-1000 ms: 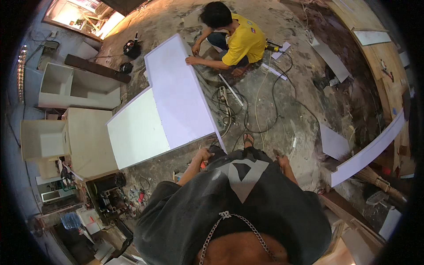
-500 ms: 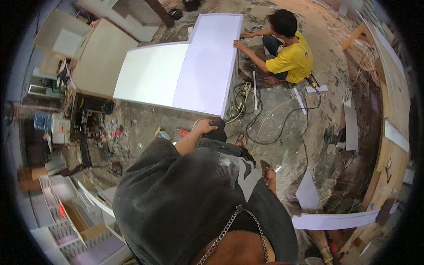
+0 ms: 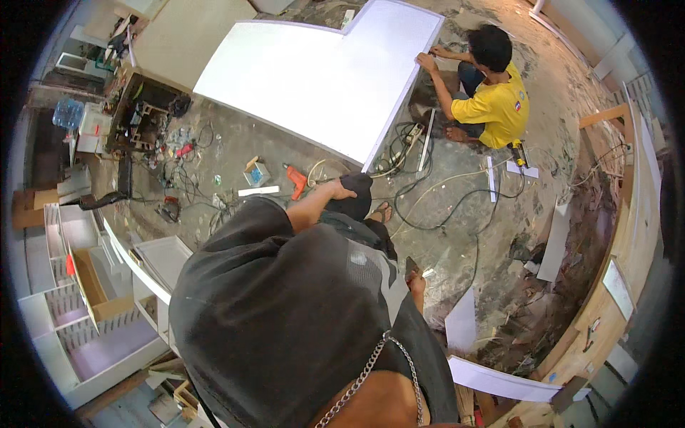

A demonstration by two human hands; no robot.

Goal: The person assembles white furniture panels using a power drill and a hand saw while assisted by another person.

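Observation:
My left hand [image 3: 334, 190] rests over my bent knee in dark trousers, fingers lying on the cloth and holding nothing. Low at my right side, my right hand [image 3: 416, 284] is closed around a dark, flat, pointed blade [image 3: 412, 267] that resembles a scraper. A small white piece [image 3: 428, 272] shows beside that hand; whether I hold it too is unclear. Ahead of me lies a large white L-shaped panel [image 3: 307, 78] with a raised edge strip. A person in a yellow shirt [image 3: 492, 107] squats at its right side, both hands on the edge.
An orange drill [image 3: 295, 181] lies near my left knee, beside a small open box [image 3: 256, 172] and a white strip [image 3: 259, 191]. Black cable [image 3: 457, 222] loops across the floor. Offcuts and a curved white strip [image 3: 503, 379] lie at right. White shelving [image 3: 107, 335] stands at left.
My view has shifted, so the panel and the person appear turned and farther right. Both my hands keep their holds, and the person still has both hands at the panel's edge.

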